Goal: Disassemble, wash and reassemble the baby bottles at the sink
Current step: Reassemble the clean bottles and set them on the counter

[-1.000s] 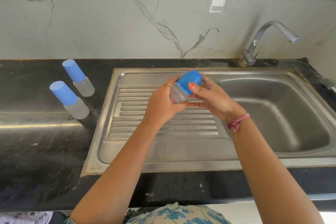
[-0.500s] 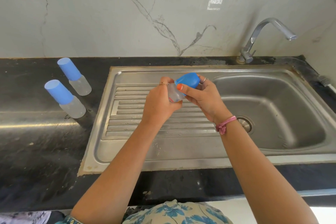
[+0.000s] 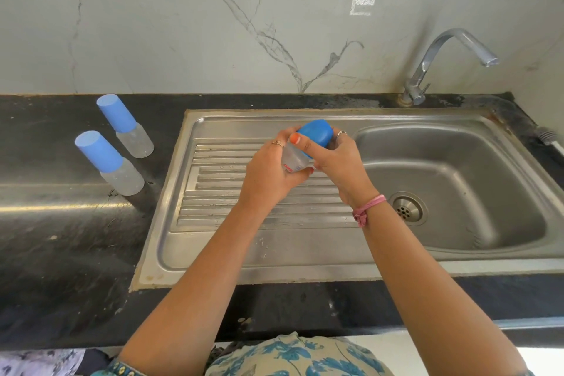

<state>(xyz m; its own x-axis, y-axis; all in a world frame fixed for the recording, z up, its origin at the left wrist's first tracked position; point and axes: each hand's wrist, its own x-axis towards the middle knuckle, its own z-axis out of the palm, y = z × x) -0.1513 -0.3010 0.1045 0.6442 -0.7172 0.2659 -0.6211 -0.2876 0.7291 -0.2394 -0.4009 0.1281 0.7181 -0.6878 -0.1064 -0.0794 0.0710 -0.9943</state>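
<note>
Her left hand [image 3: 268,175] grips the clear body of a baby bottle [image 3: 295,159] above the sink's [image 3: 213,241] drainboard, while her right hand [image 3: 335,159] clasps its blue cap [image 3: 316,133]. Red print on the body is too small to read. Two capped bottles [image 3: 111,163] stand on the black counter [image 3: 61,238].

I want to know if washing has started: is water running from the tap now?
No, the tap shows no stream at its spout, and the sink basin below looks dry.
</note>
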